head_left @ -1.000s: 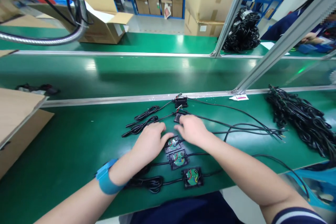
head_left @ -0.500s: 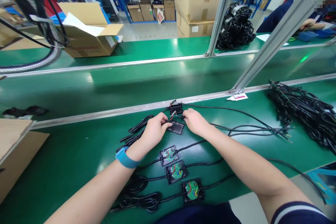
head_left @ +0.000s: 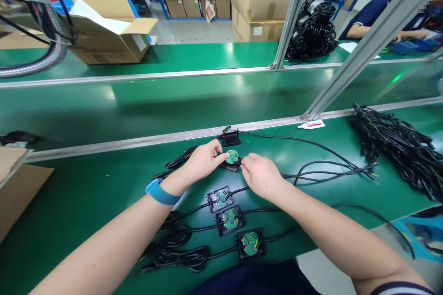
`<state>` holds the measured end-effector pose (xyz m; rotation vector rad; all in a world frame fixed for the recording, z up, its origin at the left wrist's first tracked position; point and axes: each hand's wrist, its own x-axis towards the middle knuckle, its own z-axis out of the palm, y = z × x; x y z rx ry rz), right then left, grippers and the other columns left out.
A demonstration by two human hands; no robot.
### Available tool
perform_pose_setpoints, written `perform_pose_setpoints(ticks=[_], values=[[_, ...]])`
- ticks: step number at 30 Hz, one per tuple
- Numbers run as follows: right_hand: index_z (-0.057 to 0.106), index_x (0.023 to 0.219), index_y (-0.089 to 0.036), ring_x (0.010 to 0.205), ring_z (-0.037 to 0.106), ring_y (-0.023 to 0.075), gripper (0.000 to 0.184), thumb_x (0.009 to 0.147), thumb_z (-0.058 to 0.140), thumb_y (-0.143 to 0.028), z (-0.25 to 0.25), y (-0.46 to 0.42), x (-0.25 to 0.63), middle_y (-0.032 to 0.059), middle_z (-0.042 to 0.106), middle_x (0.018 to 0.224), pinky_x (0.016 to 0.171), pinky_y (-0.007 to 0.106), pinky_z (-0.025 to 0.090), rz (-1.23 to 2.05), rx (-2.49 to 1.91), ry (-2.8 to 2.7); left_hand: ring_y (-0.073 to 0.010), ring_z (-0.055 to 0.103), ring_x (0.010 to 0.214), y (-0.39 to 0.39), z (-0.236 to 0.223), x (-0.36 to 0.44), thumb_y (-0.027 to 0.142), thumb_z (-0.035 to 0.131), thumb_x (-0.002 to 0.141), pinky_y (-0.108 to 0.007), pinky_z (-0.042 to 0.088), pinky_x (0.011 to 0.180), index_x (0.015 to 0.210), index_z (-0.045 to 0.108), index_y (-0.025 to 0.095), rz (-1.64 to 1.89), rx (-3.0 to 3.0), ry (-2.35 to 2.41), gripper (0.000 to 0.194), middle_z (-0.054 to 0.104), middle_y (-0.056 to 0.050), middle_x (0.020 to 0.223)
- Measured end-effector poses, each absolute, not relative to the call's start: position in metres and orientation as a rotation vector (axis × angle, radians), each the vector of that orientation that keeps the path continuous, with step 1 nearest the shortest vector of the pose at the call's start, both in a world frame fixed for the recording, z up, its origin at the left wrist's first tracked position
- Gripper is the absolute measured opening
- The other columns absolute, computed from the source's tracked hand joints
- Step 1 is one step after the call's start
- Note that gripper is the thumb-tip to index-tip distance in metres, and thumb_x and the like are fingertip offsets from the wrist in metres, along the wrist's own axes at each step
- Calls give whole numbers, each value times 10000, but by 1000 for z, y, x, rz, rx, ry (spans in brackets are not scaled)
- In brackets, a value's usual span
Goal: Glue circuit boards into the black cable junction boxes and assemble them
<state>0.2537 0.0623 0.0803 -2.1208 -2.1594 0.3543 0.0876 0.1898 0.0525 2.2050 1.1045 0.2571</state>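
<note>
A round green circuit board (head_left: 232, 156) lies over a small black plastic box (head_left: 229, 166), with my left hand (head_left: 204, 162) at its left side. The left thumb reaches the board's edge and the fingers curl in a pinch. On the box's right side, my right hand (head_left: 262, 176) has its fingers closed around a black cable, mostly hidden by the hand. Just behind sits another black box (head_left: 230, 138) with thin wires at its left. Nearer to me, a row of three boxes holds wired boards: one (head_left: 220, 199), a second (head_left: 230, 219) and a third (head_left: 251, 243).
Coiled black cables (head_left: 188, 258) lie left of the boxes. A large cable pile (head_left: 398, 147) is at the right, and a white tube (head_left: 312, 124) lies by the metal rail (head_left: 155, 138). A slanted metal post (head_left: 360, 41) rises ahead. Across, a person (head_left: 370, 20) works.
The green board now shows face up over the box, where the open box interior and loose wire ends were visible before. Both hands stay close beside the box; the view has shifted slightly.
</note>
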Motion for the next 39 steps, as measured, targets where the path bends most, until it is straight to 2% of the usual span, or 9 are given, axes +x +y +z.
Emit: perform_pose_setpoints(ticks=[13, 22, 29, 34, 39], values=[[676, 931, -157, 830, 631, 200, 242, 979, 444, -210, 68, 66, 247, 81, 662, 932, 700, 300, 420, 372, -2121, -2208, -167, 536, 574, 191, 54, 91, 475, 594, 842, -278, 290, 555, 832, 527, 221, 151, 2323, 1118, 262, 589, 19, 616], [689, 944, -149, 857, 632, 200, 238, 967, 458, -200, 57, 70, 249, 93, 670, 931, 744, 294, 433, 456, -2131, -2192, -192, 591, 653, 195, 42, 95, 448, 639, 819, -279, 314, 572, 975, 580, 224, 66, 2383, 1110, 279, 644, -3, 709], [689, 946, -131, 896, 621, 202, 229, 971, 464, -166, 50, 71, 256, 102, 668, 923, 841, 294, 445, 525, -2052, -2186, -194, 593, 681, 186, 36, 94, 406, 673, 799, -279, 325, 577, 898, 549, 229, 34, 2291, 1189, 238, 643, -2, 734], [648, 1088, -115, 912, 613, 205, 211, 985, 468, -158, 51, 66, 258, 112, 661, 1008, 824, 290, 448, 449, -2040, -2234, -212, 600, 698, 184, 36, 97, 385, 660, 793, -294, 328, 580, 893, 527, 229, 4, 2296, 1222, 229, 648, -17, 757], [672, 1029, -124, 883, 610, 195, 249, 1006, 425, -153, 54, 75, 267, 102, 667, 958, 794, 279, 433, 442, -2025, -2350, -215, 597, 693, 187, 33, 97, 420, 639, 803, -297, 327, 569, 886, 518, 229, -14, 2312, 1178, 241, 648, -24, 758]])
